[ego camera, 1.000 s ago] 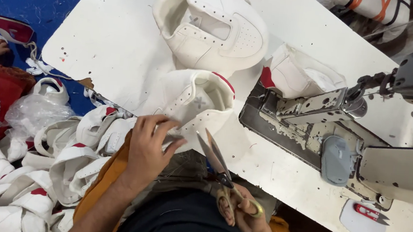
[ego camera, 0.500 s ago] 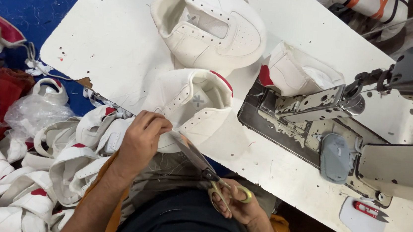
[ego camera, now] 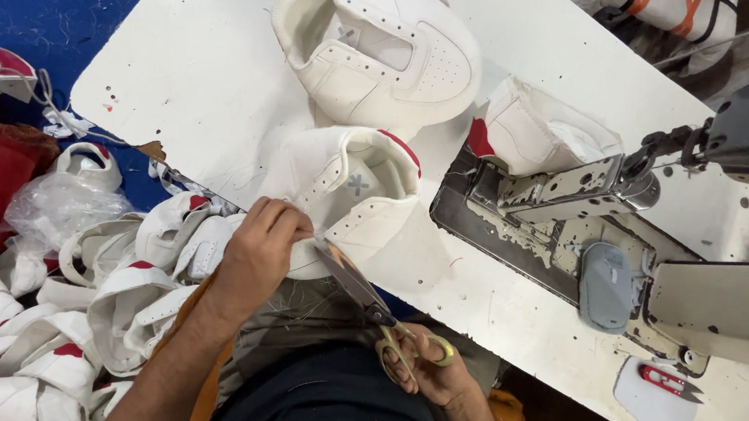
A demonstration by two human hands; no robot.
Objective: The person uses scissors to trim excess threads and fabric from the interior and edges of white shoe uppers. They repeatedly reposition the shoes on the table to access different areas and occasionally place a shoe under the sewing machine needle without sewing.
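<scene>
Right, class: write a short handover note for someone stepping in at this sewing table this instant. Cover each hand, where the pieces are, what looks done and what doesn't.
Left hand: gripping the near edge of the white shoe upper at the table's front edge.
Right hand: holding the yellow-handled scissors, blades pointing at that edge, tips at the upper beside the left fingers.
Second white upper lies further back on the white table; a third piece sits by the sewing machine.
A pile of white and red uppers is on the floor to the left.
Done: cannot tell how much is trimmed.
Left: the cut at the held edge looks unfinished.
</scene>
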